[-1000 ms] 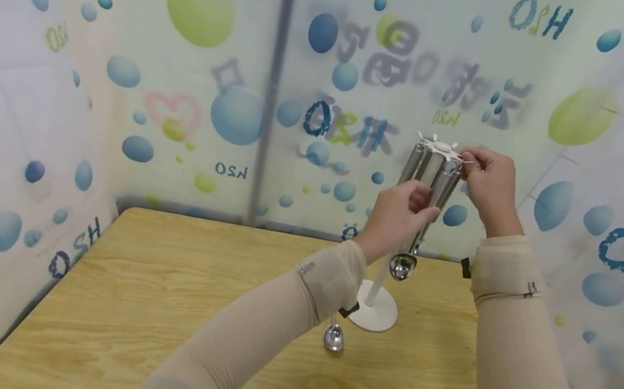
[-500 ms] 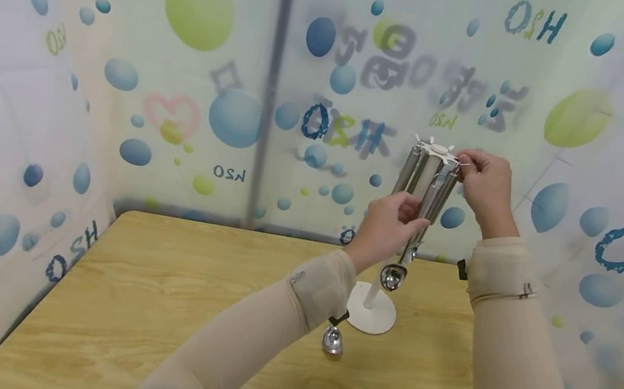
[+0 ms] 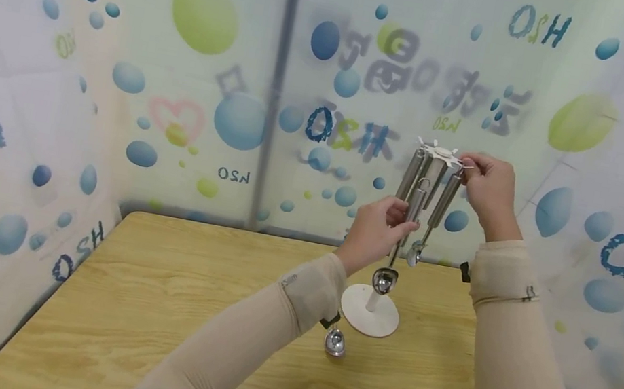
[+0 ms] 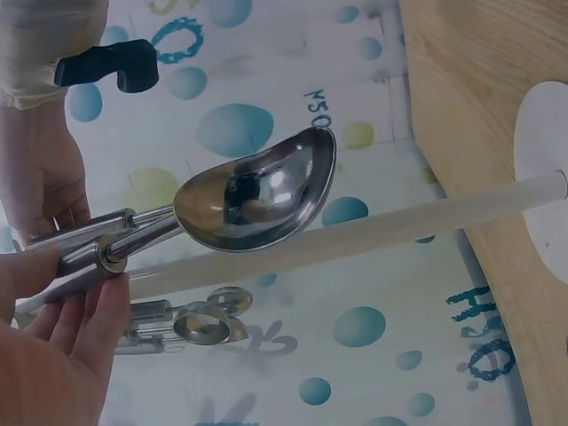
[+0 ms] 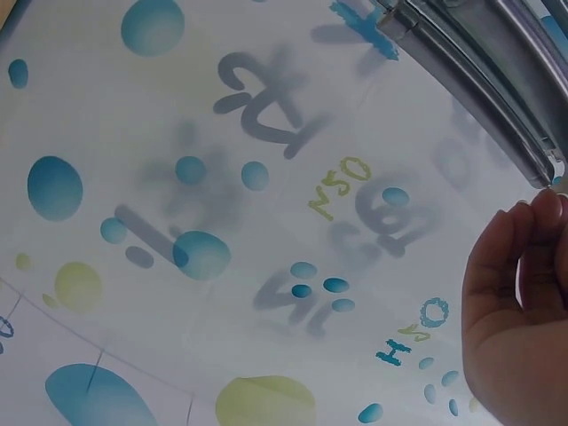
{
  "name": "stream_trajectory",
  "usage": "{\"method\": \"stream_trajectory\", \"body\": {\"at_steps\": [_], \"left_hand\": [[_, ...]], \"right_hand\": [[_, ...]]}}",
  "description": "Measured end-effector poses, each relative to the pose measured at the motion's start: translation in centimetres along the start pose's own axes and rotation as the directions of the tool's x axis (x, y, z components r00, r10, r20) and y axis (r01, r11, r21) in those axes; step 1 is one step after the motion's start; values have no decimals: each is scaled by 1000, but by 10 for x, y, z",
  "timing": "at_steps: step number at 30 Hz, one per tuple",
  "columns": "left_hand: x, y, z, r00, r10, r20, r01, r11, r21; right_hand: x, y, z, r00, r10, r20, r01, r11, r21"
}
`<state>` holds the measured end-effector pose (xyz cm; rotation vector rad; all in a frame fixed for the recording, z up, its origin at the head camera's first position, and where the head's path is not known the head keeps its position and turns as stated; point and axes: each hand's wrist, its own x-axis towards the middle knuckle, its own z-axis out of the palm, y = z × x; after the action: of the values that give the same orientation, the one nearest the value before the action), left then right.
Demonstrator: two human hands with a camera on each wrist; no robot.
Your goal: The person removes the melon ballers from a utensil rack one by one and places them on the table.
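Observation:
A white utensil stand [image 3: 444, 155] with short hooks round its top stands on a round base. My left hand [image 3: 373, 234] grips the tubular handle of a metal ice cream scoop [image 3: 384, 280], its bowl pointing down and its hanging loop apart from the hooks. The left wrist view shows the scoop's deep shiny bowl [image 4: 257, 191] close up, with thumb and fingers round the handle. My right hand [image 3: 489, 191] pinches a hook at the stand's right side. Other scoops hang there, one handle [image 3: 445, 200] just below those fingertips.
Another scoop [image 3: 335, 341] lies on the wooden table [image 3: 193, 312], its handle hidden behind my left wrist. The stand's round base [image 3: 357, 313] sits near the table's back edge. A patterned curtain [image 3: 179, 97] encloses the table behind and at the sides.
My left hand has moved down and left, drawing the scoop's loop away from the stand's hooks. My right hand keeps its place at the hook.

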<state>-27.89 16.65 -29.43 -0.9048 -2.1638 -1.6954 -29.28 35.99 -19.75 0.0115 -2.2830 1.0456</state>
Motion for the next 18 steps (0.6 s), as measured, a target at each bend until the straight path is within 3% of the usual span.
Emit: {"method": "stream_trajectory", "body": {"at_steps": [18], "left_hand": [[-5,-9,-9,999,-42,-31,43,999,28]], "right_hand": [[0,1,-3,1000,-8,8,8,1000,16]]}}
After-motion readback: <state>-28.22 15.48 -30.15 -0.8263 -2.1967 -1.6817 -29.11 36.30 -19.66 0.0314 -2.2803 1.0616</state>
